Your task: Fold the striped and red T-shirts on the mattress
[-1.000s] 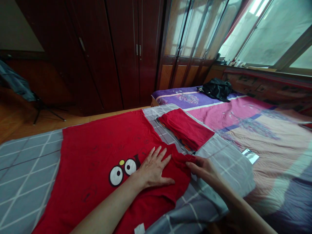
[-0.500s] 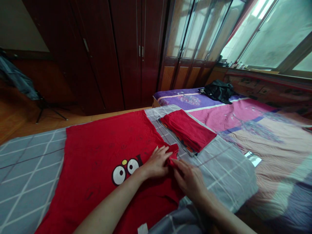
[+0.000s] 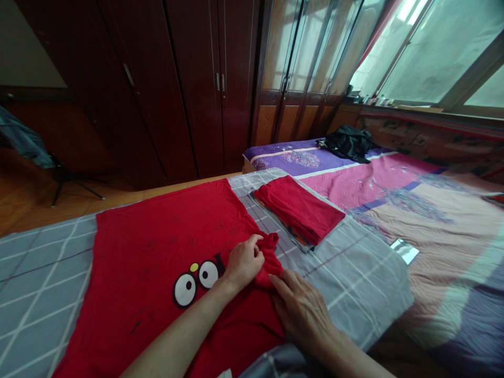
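Note:
A red T-shirt (image 3: pixel 157 231) with a cartoon print of big white eyes lies spread on a grey checked sheet (image 3: pixel 350 273). My left hand (image 3: pixel 246 261) is closed on the shirt near its right side, with the fingers curled into the cloth. Just to the right, my right hand (image 3: pixel 301 304) pinches the shirt's edge between thumb and fingers. The cloth between and above both hands is bunched up. Beyond my right hand rests a stack of folded clothes (image 3: pixel 299 210), with red fabric on top.
A bed with a purple, pink and cream quilt (image 3: pixel 409 194) adjoins on the right. On it lie a black garment (image 3: pixel 346 143) and a phone-like object (image 3: pixel 404 251). Dark wardrobes (image 3: pixel 212 126) line the back, and a tripod (image 3: pixel 65 176) stands on the floor at left.
My left hand's fingers have curled in from a flatter spread. My right hand has slid slightly down along the shirt's edge. The view has shifted a little.

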`<state>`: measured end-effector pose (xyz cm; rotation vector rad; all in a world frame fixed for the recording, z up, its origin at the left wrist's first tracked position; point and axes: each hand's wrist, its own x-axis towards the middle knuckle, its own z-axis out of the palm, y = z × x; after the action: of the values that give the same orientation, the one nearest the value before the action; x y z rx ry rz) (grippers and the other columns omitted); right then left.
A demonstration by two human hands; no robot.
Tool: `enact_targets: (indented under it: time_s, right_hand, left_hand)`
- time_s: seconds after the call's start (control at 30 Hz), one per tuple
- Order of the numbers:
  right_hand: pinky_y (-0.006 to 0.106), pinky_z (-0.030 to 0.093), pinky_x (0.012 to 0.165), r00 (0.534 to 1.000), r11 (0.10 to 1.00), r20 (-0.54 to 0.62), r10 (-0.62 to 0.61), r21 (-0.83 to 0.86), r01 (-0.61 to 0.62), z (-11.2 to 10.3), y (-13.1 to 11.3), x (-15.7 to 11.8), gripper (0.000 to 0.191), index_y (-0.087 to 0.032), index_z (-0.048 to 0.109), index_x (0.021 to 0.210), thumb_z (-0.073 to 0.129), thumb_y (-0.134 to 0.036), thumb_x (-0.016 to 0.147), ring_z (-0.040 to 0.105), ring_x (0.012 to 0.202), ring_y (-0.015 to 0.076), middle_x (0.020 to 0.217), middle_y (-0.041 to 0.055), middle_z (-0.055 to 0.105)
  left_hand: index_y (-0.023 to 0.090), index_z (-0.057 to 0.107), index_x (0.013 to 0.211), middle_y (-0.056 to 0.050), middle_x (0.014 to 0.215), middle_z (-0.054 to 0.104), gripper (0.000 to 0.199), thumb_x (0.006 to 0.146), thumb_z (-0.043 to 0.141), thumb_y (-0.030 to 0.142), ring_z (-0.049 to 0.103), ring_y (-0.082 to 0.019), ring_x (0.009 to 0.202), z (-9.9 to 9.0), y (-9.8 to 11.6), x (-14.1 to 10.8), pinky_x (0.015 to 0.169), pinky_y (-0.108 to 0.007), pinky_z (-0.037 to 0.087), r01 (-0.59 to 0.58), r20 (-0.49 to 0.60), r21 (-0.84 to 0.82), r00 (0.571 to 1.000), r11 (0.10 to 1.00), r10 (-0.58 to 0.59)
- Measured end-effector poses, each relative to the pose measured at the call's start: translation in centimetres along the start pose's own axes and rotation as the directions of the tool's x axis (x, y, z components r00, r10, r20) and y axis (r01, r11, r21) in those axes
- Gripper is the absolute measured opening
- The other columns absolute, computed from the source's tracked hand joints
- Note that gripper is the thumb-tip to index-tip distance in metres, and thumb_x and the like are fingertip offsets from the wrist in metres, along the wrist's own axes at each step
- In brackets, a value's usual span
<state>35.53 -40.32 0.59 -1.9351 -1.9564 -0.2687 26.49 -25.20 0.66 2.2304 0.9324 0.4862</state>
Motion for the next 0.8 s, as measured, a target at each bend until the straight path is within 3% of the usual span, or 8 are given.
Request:
enact_targets:
  time_s: [0.13,0.23,0.3,0.47,0.67,0.8]
  right_hand:
    - [0.028,0.041,0.061,0.998,0.998,0.010,0.069,-0.010,-0.069,-0.5,1.6,-1.3,0.023,-0.019,0.061,0.093,0.046,-0.010,0.079,0.053,0.069,0.0182,0.082,0.0055,0.056]
    - [0.028,0.041,0.062,0.997,0.997,0.006,0.071,0.024,-0.071,-0.5,1.9,-1.6,0.019,-0.019,0.061,0.083,0.044,-0.009,0.082,0.052,0.071,0.0181,0.082,0.0060,0.055]
    - [0.029,0.040,0.064,0.999,0.998,-0.024,0.046,0.040,-0.045,-0.5,1.5,-1.6,0.019,-0.019,0.060,0.080,0.044,-0.009,0.084,0.051,0.075,0.0190,0.085,0.0071,0.056]
    - [0.029,0.037,0.064,0.999,0.997,-0.021,-0.036,0.073,0.038,0.1,0.7,-1.1,0.019,-0.019,0.059,0.077,0.047,-0.006,0.084,0.048,0.074,0.0187,0.082,0.0055,0.057]
    - [0.030,0.035,0.061,0.999,0.996,-0.024,-0.048,0.067,0.050,0.6,0.7,-1.4,0.019,-0.021,0.055,0.072,0.048,-0.008,0.085,0.045,0.070,0.0183,0.075,0.0032,0.054]
    - [0.030,0.037,0.063,1.000,0.995,0.007,-0.017,0.096,0.016,0.4,0.8,-1.8,0.022,-0.021,0.054,0.077,0.042,-0.004,0.084,0.047,0.071,0.0181,0.078,0.0035,0.054]
  left_hand:
    - [0.022,0.058,0.111,0.002,0.075,0.067,0.032,0.081,0.049,0.021,0.063,-0.015,0.072,-0.4,0.1,0.1,0.066,-0.023,0.044,0.044,0.007,-0.018,0.999,0.999,-0.043]
    - [0.023,0.057,0.113,-0.002,0.092,0.069,0.038,0.081,0.056,0.044,0.064,-0.019,0.087,-0.3,0.4,-0.2,0.074,-0.026,0.046,-0.014,0.015,-0.023,1.000,1.000,0.014]
    - [0.022,0.055,0.115,-0.005,0.106,0.067,0.047,0.077,0.061,0.049,0.062,-0.022,0.097,-0.1,0.7,-0.3,0.082,-0.028,0.046,-0.067,0.006,0.011,0.998,0.998,0.067]
    - [0.021,0.053,0.112,-0.008,0.104,0.065,0.043,0.076,0.063,0.042,0.063,-0.025,0.097,-0.1,1.6,0.5,0.080,-0.032,0.047,-0.063,0.027,0.171,0.998,0.983,0.059]
    - [0.020,0.049,0.110,-0.011,0.102,0.066,0.049,0.073,0.063,0.049,0.064,-0.029,0.091,0.6,3.9,2.3,0.074,-0.034,0.048,-0.016,0.056,0.353,0.998,0.935,-0.005]
    - [0.021,0.051,0.107,-0.010,0.099,0.066,0.028,0.079,0.055,0.026,0.064,-0.027,0.091,1.6,3.5,3.1,0.077,-0.034,0.045,0.024,-0.011,0.281,1.000,0.959,-0.022]
